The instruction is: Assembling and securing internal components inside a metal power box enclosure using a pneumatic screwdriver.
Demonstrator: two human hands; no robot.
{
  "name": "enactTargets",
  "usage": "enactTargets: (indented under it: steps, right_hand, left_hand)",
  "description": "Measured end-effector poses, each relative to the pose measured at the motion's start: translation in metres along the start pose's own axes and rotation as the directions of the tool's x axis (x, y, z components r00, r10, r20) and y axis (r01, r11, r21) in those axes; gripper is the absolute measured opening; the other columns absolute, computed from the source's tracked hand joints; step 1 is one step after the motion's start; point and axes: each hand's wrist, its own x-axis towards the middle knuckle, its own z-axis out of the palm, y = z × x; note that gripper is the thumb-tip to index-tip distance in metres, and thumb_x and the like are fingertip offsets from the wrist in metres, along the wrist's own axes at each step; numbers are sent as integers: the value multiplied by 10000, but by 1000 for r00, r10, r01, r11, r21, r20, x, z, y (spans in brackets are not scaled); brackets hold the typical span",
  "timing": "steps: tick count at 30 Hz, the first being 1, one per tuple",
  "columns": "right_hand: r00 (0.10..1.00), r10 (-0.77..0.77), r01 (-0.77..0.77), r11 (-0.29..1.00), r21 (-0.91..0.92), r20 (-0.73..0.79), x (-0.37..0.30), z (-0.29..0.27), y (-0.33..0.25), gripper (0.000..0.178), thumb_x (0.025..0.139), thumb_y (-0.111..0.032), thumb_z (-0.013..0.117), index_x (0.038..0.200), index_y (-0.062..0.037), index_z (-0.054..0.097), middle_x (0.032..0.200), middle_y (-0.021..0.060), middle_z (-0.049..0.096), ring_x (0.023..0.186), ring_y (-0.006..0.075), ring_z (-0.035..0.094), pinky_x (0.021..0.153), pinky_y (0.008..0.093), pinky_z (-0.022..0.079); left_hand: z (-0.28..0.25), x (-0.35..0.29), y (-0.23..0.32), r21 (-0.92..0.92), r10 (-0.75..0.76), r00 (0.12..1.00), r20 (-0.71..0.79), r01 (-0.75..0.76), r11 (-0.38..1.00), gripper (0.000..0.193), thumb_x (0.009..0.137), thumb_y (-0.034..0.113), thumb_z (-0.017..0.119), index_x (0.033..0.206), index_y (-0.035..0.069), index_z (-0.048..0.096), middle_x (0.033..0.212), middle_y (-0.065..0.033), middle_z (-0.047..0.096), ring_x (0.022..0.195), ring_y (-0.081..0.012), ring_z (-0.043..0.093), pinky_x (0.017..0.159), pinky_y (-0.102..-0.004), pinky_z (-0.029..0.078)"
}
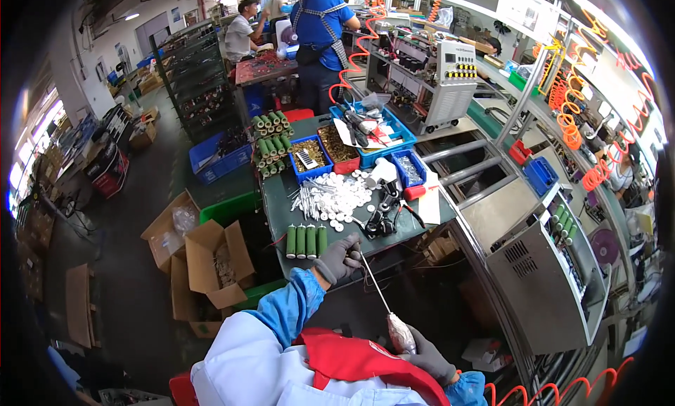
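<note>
My right hand [430, 357], in a grey glove, is wrapped round the pale, wrapped-looking handle of a long screwdriver [399, 330]. Its thin metal shaft slants up and left to the front edge of the green table [277, 198]. There my left hand [339, 259], also gloved in grey, has its fingers pinched together at the shaft's tip; whatever small thing they hold is too small to make out. Just beyond that hand, several green cylinders [301, 242] stand in a row. A black tool-like device [382, 219] lies to their right, beside white round caps and metal rods [327, 197].
More green cylinders [271, 146] are at the table's far left. Blue bins [309, 160] and a red bin [339, 149] hold small brass-coloured parts. Open cardboard boxes [219, 258] stand left of the table. A metal rail frame [457, 153] runs along the right. A person in blue [325, 26] stands beyond.
</note>
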Motion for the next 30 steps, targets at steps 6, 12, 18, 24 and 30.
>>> enactTargets:
  steps: [6,12,18,24,30]
  right_hand:
    - [995,-58,61,998,35,-78,-10,2,5,898,769,-81,779,1510,-52,273,1412,135,457,1266,215,483,1073,337,385]
    - [989,-14,12,1000,-18,-150,-16,-2,1,912,765,-100,790,1510,-43,269,1399,145,470,1255,219,494,1075,343,384]
    - [997,-47,46,999,-23,-55,-25,-13,7,926,763,-178,781,1515,-39,259,1413,148,461,1242,220,509,1055,334,411]
    - [955,-39,-216,589,779,294,-27,-51,54,807,757,-365,693,1426,-35,385,895,136,626,711,190,613,669,258,524]
    - [999,39,-29,921,388,-19,-22,-21,2,1021,632,-370,784,1486,-52,324,1119,87,576,809,142,576,752,258,501]
  left_hand:
    - [14,4,-13,122,-116,992,44,110,986,179,940,242,654,941,72,597,707,16,520,532,-49,447,378,-158,278]
    - [21,12,-9,287,-139,988,66,115,951,201,917,241,688,944,52,622,700,32,486,530,-44,414,381,-170,271]
    - [17,4,-3,550,-126,984,130,34,835,281,931,284,664,1005,18,612,716,-14,540,506,-47,442,383,-148,307]
    - [31,5,-17,407,-113,970,215,16,913,230,964,327,602,955,97,595,648,27,488,478,-49,416,375,-186,289]
    - [32,16,-21,516,-78,963,258,-69,854,323,998,344,543,1182,79,569,674,46,444,498,-48,404,398,-172,287]
